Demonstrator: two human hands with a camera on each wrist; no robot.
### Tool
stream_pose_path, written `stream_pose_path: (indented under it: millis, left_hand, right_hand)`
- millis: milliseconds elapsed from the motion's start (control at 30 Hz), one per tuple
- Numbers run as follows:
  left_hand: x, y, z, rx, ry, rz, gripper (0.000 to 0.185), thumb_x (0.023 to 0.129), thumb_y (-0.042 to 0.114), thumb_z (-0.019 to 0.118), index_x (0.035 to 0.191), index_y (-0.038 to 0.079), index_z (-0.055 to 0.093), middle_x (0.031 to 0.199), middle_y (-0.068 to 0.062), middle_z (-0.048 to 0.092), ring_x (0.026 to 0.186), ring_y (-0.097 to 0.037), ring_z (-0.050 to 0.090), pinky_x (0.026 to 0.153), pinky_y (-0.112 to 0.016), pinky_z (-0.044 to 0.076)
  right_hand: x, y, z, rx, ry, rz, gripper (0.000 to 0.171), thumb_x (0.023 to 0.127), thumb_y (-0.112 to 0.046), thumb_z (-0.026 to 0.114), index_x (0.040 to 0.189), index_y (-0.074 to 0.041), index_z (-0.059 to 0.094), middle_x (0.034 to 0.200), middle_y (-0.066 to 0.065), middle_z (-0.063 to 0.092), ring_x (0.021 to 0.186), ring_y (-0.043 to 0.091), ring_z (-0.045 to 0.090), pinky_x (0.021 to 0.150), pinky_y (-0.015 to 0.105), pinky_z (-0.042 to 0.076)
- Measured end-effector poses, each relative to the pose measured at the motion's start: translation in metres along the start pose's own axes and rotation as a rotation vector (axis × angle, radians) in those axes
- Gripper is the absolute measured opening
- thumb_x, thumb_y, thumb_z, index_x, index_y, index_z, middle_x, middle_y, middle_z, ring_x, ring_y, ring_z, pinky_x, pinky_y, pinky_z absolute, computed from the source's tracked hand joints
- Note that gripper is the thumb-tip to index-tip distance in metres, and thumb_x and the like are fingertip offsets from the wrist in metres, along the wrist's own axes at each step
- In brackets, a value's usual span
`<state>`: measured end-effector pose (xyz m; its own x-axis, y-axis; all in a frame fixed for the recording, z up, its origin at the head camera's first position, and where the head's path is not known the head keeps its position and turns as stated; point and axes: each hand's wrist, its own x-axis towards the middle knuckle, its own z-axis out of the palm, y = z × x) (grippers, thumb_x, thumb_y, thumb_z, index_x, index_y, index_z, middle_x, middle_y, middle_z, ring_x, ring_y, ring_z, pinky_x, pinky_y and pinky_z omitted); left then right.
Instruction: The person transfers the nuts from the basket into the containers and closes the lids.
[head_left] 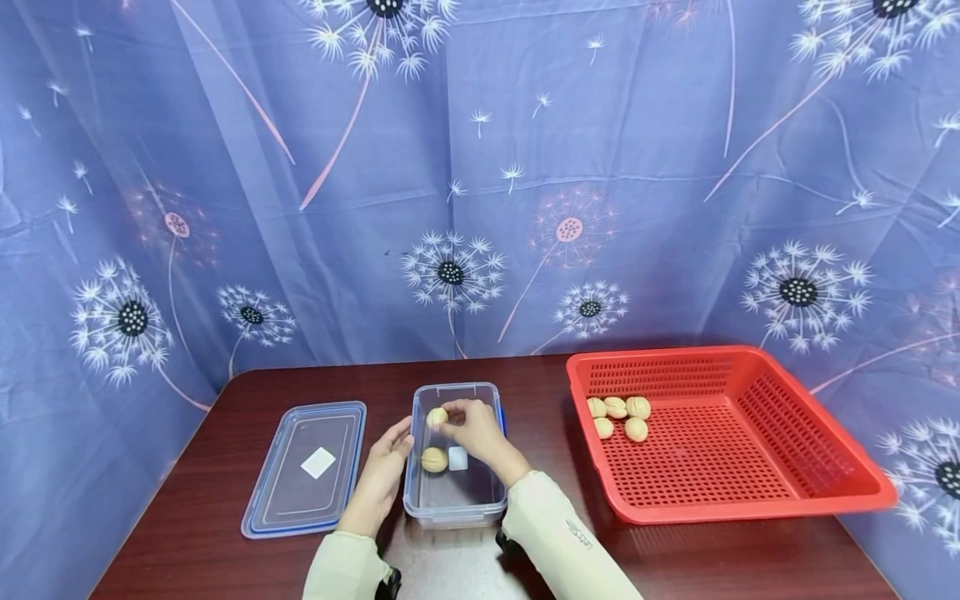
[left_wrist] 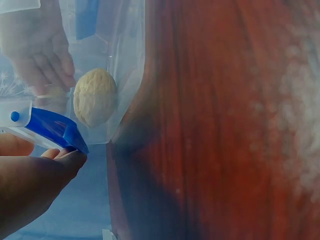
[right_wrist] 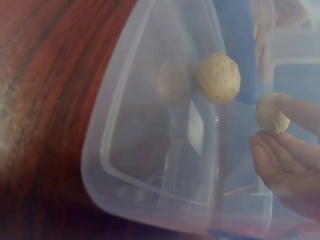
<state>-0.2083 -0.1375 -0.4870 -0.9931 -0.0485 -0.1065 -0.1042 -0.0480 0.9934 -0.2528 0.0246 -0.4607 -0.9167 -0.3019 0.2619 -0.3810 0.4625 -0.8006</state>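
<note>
A clear plastic box [head_left: 454,500] with blue clips stands on the dark wooden table. My right hand [head_left: 471,427] is over the box and pinches a walnut [head_left: 437,417] at its fingertips [right_wrist: 280,150]; that held walnut [right_wrist: 272,114] also shows in the right wrist view. A second walnut [head_left: 434,459] lies on the box floor beside a small white sticker [head_left: 458,458]; it appears too as the lying walnut [right_wrist: 218,77] and through the box wall as the walnut [left_wrist: 94,97]. My left hand [head_left: 388,463] rests against the box's left wall with straight fingers [left_wrist: 60,165].
The box's lid [head_left: 309,467] lies flat to the left. A red perforated basket [head_left: 757,467] at the right holds several walnuts [head_left: 618,417] in its far left corner. A patterned blue curtain hangs behind the table.
</note>
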Motion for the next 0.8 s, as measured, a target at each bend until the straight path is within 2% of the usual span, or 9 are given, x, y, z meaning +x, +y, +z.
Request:
stream_pose_path:
  millis: [200, 467, 800]
  left_hand:
    - [-0.001, 0.001, 0.0, -0.01, -0.006, 0.004, 0.044, 0.101, 0.001, 0.035, 0.144, -0.011, 0.031, 0.146, -0.033, 0.032, 0.138, -0.039, 0.028, 0.116, -0.051, 0.019]
    - [-0.004, 0.001, 0.001, -0.022, -0.009, -0.01, 0.045, 0.101, 0.001, 0.036, 0.144, -0.01, 0.03, 0.147, -0.032, 0.031, 0.139, -0.039, 0.027, 0.116, -0.051, 0.019]
    - [-0.002, 0.003, 0.001, -0.018, -0.011, 0.004, 0.045, 0.101, 0.001, 0.036, 0.144, -0.01, 0.03, 0.147, -0.032, 0.031, 0.139, -0.039, 0.027, 0.116, -0.051, 0.018]
  right_hand:
    - [0.002, 0.004, 0.006, 0.0, 0.004, 0.044, 0.026, 0.079, -0.007, 0.077, 0.099, 0.008, 0.069, 0.085, 0.015, 0.071, 0.077, 0.023, 0.067, 0.066, 0.023, 0.055]
    - [0.001, 0.01, 0.014, -0.032, -0.009, 0.054, 0.025, 0.077, -0.007, 0.078, 0.096, 0.008, 0.07, 0.078, 0.013, 0.07, 0.069, 0.015, 0.064, 0.062, 0.02, 0.052]
    - [0.006, 0.015, 0.013, -0.049, -0.033, 0.09, 0.026, 0.078, -0.006, 0.077, 0.098, 0.009, 0.07, 0.083, 0.015, 0.071, 0.074, 0.02, 0.067, 0.063, 0.023, 0.054]
